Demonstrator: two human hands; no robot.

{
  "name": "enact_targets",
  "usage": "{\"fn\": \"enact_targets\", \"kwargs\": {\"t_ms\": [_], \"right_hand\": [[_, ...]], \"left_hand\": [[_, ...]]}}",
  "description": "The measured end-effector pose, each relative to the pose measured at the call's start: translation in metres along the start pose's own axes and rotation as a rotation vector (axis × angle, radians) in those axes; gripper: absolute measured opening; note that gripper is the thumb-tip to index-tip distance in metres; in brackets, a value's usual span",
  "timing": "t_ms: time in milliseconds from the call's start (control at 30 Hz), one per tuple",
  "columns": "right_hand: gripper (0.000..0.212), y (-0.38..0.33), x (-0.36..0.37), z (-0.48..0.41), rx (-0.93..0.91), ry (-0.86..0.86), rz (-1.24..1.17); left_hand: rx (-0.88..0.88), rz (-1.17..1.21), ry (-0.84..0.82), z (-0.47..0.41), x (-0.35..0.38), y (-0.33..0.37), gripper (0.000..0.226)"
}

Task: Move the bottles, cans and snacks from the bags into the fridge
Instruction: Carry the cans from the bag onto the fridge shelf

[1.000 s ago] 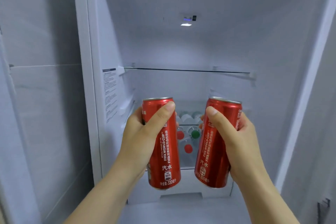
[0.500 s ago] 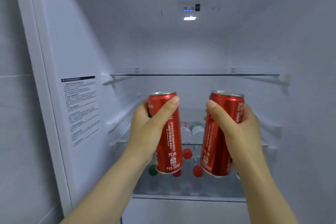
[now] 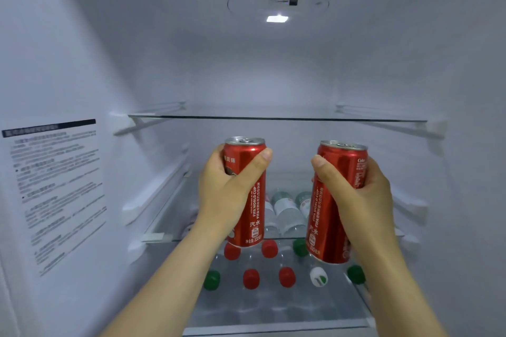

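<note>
Both your hands are clamped on cans: your left hand (image 3: 227, 194) curls round one red can (image 3: 254, 200) with the thumb across its front, and your right hand (image 3: 361, 200) grips a second red can (image 3: 325, 216) the same way. You hold both upright and well apart from each other inside the open fridge (image 3: 82, 63), in the air between the upper glass shelf (image 3: 273, 117) and the middle glass shelf (image 3: 169, 227); neither can touches a shelf. Below the middle shelf stand rows of capped bottles (image 3: 251, 278) with red, green and one white cap. More bottles (image 3: 284, 208) show behind the cans, though you cannot tell whether they lie on the middle shelf or are seen through it. You seem to be at the placing step for this pair. Next you likely need to carry the cans further in, choose a bare patch of glass and lower them until their bases sit flat. Only then loosen your fingers, since a tall narrow can set down tilted may tip.
</note>
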State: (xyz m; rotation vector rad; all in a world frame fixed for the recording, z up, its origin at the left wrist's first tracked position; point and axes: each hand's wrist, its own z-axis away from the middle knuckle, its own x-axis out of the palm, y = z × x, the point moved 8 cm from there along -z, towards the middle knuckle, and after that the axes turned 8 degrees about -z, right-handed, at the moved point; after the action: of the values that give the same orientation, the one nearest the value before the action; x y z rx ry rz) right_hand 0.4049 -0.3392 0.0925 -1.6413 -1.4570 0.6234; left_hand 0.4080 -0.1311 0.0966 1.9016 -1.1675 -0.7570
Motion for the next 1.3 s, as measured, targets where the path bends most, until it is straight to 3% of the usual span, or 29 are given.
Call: {"fn": "enact_targets", "kwargs": {"t_ms": [467,667,967,1300], "right_hand": [[0.028,0.028,0.013,-0.03,-0.076,0.038,0.112],[0.035,0.044,0.017,-0.035,-0.045,-0.042,0.133],[0.054,0.096,0.019,-0.077,0.152,-0.266,0.299],[0.071,0.124,0.016,-0.129,0.215,-0.244,0.398]], "left_hand": [[0.105,0.029,-0.031,-0.009,0.01,-0.01,0.033],[0.115,0.041,-0.034,-0.009,0.01,-0.013,0.035],[0.108,0.041,-0.035,-0.009,0.008,-0.012,0.034],[0.099,0.033,-0.035,-0.009,0.008,-0.014,0.034]]}}
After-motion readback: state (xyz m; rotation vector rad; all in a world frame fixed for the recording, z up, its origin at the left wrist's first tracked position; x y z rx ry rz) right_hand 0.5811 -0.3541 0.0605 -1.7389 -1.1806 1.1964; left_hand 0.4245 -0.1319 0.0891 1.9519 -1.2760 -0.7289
